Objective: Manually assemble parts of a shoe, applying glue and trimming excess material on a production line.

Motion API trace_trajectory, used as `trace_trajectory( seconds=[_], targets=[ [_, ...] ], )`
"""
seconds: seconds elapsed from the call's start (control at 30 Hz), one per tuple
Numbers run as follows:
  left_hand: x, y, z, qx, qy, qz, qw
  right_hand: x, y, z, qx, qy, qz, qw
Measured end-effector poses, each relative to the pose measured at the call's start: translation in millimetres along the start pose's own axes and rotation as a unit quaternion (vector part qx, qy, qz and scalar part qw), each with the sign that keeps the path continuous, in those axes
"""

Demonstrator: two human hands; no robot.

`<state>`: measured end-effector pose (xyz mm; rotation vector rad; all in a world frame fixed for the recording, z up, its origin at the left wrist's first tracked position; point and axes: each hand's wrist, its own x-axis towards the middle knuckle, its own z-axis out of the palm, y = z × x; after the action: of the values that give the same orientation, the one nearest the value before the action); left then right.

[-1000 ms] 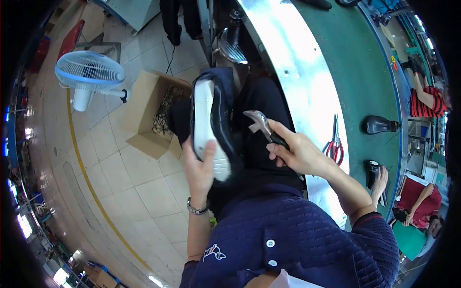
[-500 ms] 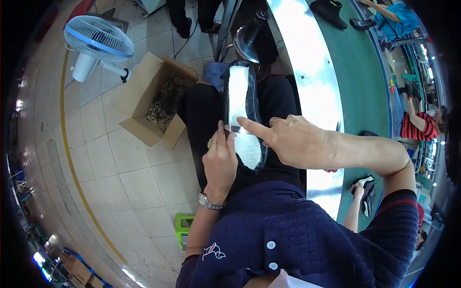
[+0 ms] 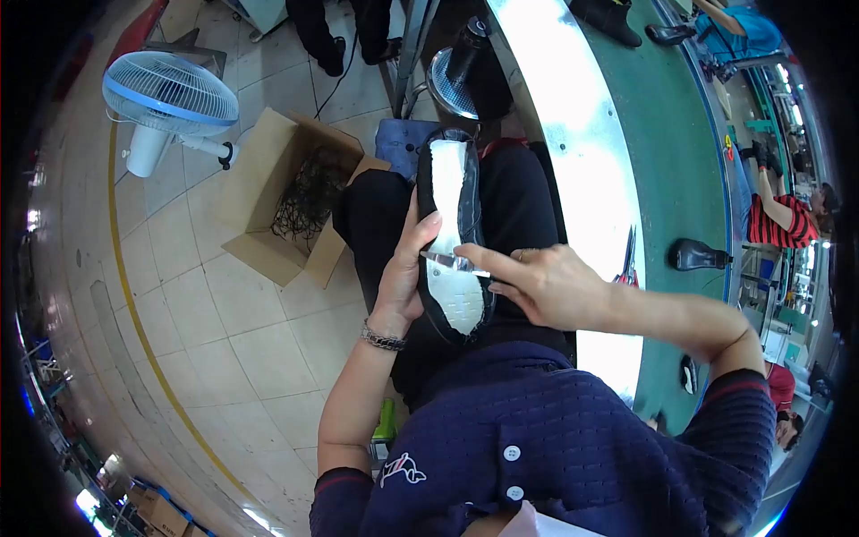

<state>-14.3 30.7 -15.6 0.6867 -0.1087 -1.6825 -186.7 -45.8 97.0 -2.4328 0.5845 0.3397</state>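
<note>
Shoe [image 3: 450, 197]: one; underside faced up, long axis ran fore-aft.
Left hand [image 3: 403, 273]: clamped on shoe.
Right hand [image 3: 564, 291]: gripped one metal tool [image 3: 446, 261], jutting leftward from it.

Got green desk [image 3: 662, 179] w/ shiny metal strip [image 3: 586, 161], R of frame: black shoe [image 3: 701, 254] mid-R, dark boot [image 3: 613, 20] upper R, scissors [image 3: 630, 258] on strip. Got tiled flr [image 3: 259, 358], L half: open cardbd box [image 3: 258, 170].

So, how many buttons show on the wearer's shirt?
2: one button at bottom centre of the picture, a second button just below it. Others may be hidden.
</note>
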Motion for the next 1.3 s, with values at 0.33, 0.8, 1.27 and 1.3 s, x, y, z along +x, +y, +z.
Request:
trace_trajectory(
  seconds=[0.33, 0.8, 1.27, 1.3],
  targets=[
    [-2, 14, -5, 0.107, 0.016, -0.008, 0.994, 77, 23, -57, -0.26, -0.03, -0.038, 0.964],
    [-9, 26, -13, 0.102, -0.002, -0.096, 0.99, 52, 2, -40, -0.087, 0.141, -0.159, 0.973],
    [-25, -16, -37, 0.081, -0.074, -0.004, 0.994, 24, 0, -24, -0.144, -0.008, 0.002, 0.99],
    [-27, -22, -33, -0.022, -0.033, -0.008, 0.999, 19, -4, -39, -0.13, -0.05, 0.016, 0.99]
  ],
)
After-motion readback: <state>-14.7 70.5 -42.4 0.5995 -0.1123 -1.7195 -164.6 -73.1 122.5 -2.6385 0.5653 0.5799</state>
